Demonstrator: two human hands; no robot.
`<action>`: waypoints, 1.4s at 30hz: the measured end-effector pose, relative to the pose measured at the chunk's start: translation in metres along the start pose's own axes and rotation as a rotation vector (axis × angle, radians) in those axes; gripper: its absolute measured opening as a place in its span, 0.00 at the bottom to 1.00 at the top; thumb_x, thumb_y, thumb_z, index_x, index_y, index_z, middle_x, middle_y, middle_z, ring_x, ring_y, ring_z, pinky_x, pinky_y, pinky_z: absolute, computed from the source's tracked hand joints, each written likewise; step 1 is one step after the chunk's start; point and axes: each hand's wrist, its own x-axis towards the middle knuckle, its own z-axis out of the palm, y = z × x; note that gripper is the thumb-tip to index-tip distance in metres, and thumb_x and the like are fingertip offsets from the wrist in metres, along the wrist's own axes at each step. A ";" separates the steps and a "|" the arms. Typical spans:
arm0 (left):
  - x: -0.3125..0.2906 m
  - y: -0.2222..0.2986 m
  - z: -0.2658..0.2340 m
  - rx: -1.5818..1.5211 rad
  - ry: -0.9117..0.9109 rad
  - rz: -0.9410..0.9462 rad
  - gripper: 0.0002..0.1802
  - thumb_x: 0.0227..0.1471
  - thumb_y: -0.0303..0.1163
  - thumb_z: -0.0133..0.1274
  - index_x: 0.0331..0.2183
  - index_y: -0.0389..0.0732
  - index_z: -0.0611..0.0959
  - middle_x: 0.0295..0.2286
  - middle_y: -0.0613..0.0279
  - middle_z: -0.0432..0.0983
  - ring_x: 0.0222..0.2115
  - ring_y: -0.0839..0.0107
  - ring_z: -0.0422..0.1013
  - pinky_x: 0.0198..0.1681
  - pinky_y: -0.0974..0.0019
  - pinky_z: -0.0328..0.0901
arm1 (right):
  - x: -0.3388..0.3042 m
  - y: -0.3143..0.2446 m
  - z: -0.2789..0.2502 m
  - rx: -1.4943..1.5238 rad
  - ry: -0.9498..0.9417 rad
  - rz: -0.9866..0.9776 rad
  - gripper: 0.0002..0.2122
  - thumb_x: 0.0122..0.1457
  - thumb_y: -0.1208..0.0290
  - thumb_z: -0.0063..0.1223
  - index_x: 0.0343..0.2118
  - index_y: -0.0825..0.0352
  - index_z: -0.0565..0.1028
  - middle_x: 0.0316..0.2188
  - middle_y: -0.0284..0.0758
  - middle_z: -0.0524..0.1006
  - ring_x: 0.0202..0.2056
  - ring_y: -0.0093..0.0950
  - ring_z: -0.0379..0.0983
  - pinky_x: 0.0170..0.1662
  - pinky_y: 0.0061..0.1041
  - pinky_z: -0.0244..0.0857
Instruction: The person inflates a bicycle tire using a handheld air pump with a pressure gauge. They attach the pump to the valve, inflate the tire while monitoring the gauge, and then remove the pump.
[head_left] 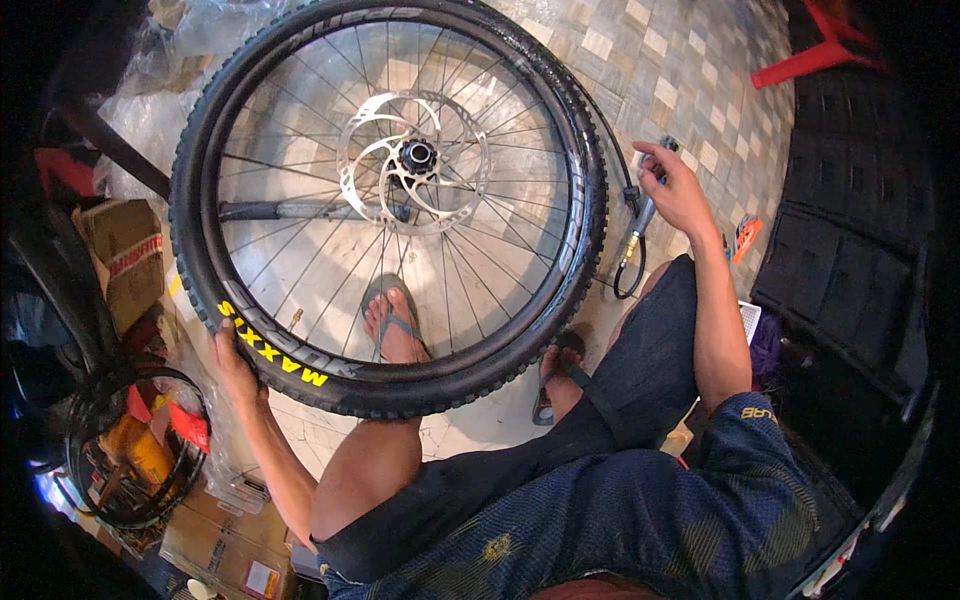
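Note:
A bicycle wheel (pixel 590 215) with a black knobby tyre and yellow lettering is tilted up in front of me. Its silver disc brake rotor (pixel 358 150) faces me, and a brass-coloured valve (pixel 296 317) sticks inward from the rim at the lower left. My left hand (pixel 236 365) grips the tyre at the lower left, with its fingers partly hidden behind it. To the right of the wheel, my right hand (pixel 676 190) has its fingers curled at a silver air inflator (pixel 643 216), the index finger pointing left. A black hose and a brass fitting join the inflator.
Cardboard boxes (pixel 128 262) and clear plastic wrapping (pixel 165 50) lie on the left. A round rack (pixel 150 500) of tools stands at the lower left. My sandalled feet are on the tiled floor (pixel 690 60). Black crates (pixel 830 230) and a red stool leg (pixel 800 68) are at right.

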 end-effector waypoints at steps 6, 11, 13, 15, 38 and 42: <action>-0.009 0.020 0.015 0.024 -0.008 0.076 0.18 0.60 0.39 0.55 0.46 0.38 0.77 0.34 0.64 0.77 0.32 0.75 0.74 0.36 0.71 0.69 | 0.006 0.017 0.006 0.016 -0.012 -0.013 0.21 0.59 0.72 0.53 0.56 0.61 0.75 0.35 0.33 0.75 0.37 0.28 0.73 0.44 0.29 0.68; -0.019 0.028 0.016 0.015 0.047 0.032 0.18 0.60 0.39 0.57 0.45 0.36 0.77 0.34 0.61 0.78 0.31 0.73 0.76 0.36 0.70 0.70 | 0.010 0.015 0.010 -0.028 -0.027 -0.017 0.21 0.59 0.72 0.53 0.57 0.60 0.75 0.35 0.34 0.75 0.37 0.28 0.73 0.44 0.29 0.68; -0.025 0.033 0.020 -0.013 0.036 0.008 0.19 0.59 0.40 0.58 0.46 0.35 0.77 0.33 0.60 0.78 0.30 0.72 0.76 0.36 0.70 0.71 | 0.009 0.008 0.013 -0.064 -0.019 -0.028 0.21 0.59 0.72 0.53 0.57 0.61 0.75 0.35 0.34 0.76 0.38 0.29 0.73 0.44 0.29 0.68; -0.027 0.034 0.019 -0.036 0.008 -0.015 0.21 0.59 0.41 0.58 0.47 0.36 0.78 0.35 0.60 0.79 0.33 0.71 0.77 0.39 0.69 0.71 | 0.008 0.009 0.015 -0.053 -0.022 -0.010 0.21 0.59 0.71 0.52 0.56 0.61 0.75 0.36 0.35 0.76 0.37 0.29 0.74 0.44 0.29 0.68; -0.024 -0.003 0.071 -0.897 -0.170 -0.329 0.30 0.65 0.50 0.37 0.62 0.43 0.65 0.60 0.42 0.61 0.61 0.50 0.61 0.64 0.37 0.56 | 0.005 0.007 0.020 -0.052 -0.017 -0.078 0.20 0.61 0.68 0.54 0.57 0.60 0.75 0.35 0.33 0.78 0.34 0.24 0.74 0.42 0.29 0.70; 0.001 -0.041 0.048 -1.222 -0.726 -0.311 0.59 0.48 0.78 0.45 0.64 0.38 0.63 0.64 0.32 0.52 0.67 0.33 0.44 0.66 0.19 0.36 | 0.000 0.012 0.019 -0.066 0.006 -0.091 0.20 0.62 0.69 0.55 0.57 0.61 0.75 0.35 0.33 0.77 0.35 0.23 0.73 0.42 0.27 0.69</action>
